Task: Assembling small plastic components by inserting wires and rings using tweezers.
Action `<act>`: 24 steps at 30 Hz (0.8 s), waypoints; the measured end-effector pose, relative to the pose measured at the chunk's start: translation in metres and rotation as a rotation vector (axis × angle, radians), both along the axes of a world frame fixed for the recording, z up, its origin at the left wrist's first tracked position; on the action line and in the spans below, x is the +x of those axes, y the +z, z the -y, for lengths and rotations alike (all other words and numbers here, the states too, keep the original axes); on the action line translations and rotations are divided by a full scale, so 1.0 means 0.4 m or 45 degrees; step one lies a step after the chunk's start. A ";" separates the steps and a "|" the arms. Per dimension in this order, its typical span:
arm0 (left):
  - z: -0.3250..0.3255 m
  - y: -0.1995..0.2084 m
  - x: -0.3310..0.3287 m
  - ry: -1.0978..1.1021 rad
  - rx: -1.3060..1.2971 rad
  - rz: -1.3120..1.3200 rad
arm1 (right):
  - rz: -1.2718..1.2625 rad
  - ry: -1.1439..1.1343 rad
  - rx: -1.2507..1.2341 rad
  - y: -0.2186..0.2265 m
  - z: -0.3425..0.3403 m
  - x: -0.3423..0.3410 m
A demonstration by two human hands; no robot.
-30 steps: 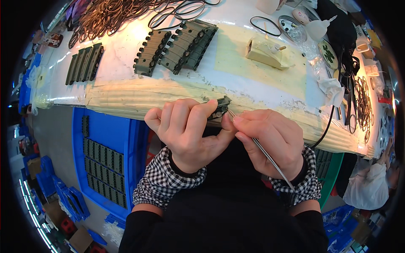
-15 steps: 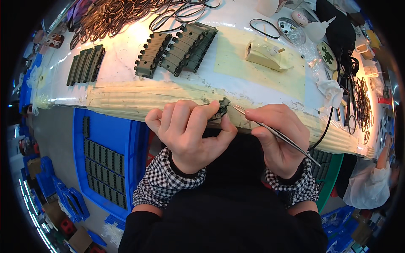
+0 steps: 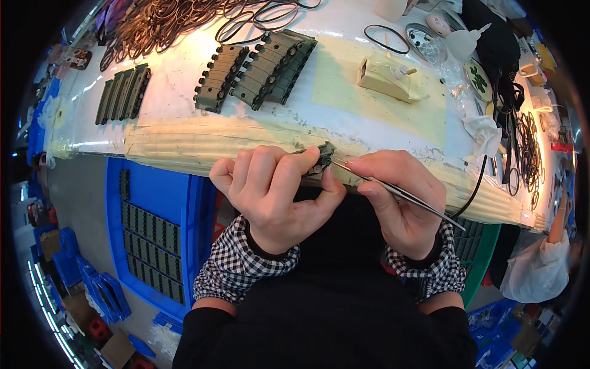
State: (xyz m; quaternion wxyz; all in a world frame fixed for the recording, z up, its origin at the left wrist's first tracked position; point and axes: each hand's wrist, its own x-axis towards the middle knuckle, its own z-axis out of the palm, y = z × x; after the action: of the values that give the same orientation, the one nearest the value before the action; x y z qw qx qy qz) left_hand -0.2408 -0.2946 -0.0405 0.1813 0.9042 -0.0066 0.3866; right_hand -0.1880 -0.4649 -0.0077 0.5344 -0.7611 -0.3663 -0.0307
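Note:
Between the thumb and fingers of my left hand (image 3: 267,194) is a small dark green model vehicle part with wheels (image 3: 322,158), held over the table's near edge. Most of the part is hidden behind my fingers. My right hand (image 3: 405,197) grips metal tweezers (image 3: 409,195), whose tips reach the wheeled end of the part; whether they pinch anything there I cannot make out. Beyond my hands, similar green wheeled parts lie in a left row (image 3: 123,95), a middle row (image 3: 220,80) and a larger stack (image 3: 270,71).
Pale padding (image 3: 209,144) covers the table's near edge. A heap of brown rubber bands (image 3: 166,27) lies far left. A yellowish block (image 3: 390,79) stands right of centre. Below left, a blue tray (image 3: 153,200) holds rows of green parts; a green tray (image 3: 485,261) sits below right, with another person (image 3: 538,267) beyond.
My right hand has shifted slightly left, bringing the tweezers' tips from just beside the wheeled part up to it. My left hand keeps nearly the same place.

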 end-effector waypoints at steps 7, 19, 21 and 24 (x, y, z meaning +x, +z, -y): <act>-0.003 -0.016 0.009 -0.004 -0.033 0.084 | 0.101 0.064 -0.058 0.005 0.001 0.009; 0.000 -0.011 0.004 -0.017 -0.057 0.065 | 0.320 0.146 -0.101 0.012 -0.006 0.028; -0.001 -0.007 0.003 -0.031 -0.055 0.052 | 0.300 0.180 -0.106 0.015 -0.003 0.030; -0.003 -0.009 0.006 -0.051 -0.059 0.058 | 0.285 0.197 -0.118 0.014 0.002 0.038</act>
State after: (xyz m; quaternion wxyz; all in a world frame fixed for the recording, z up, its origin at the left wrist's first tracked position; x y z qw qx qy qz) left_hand -0.2385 -0.2932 -0.0439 0.2098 0.8904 -0.0199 0.4034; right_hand -0.1727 -0.4656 -0.0021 0.4554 -0.7463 -0.4820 -0.0571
